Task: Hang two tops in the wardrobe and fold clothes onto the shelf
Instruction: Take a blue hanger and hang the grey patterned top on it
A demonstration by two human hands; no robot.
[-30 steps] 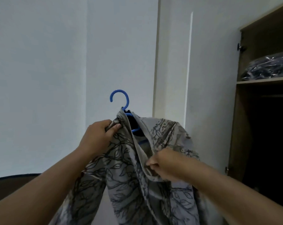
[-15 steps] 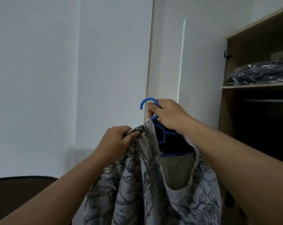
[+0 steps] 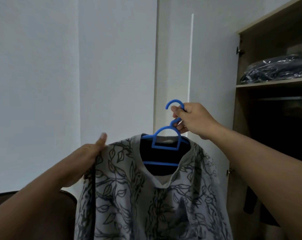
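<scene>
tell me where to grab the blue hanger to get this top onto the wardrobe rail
Grip the blue hanger by the neck just below its hook, coming from the right as the right hand does. That leaves the hook's open curve free for the rail, and the leaf-print top hangs balanced beneath. The left hand steadies its shoulder.
</scene>
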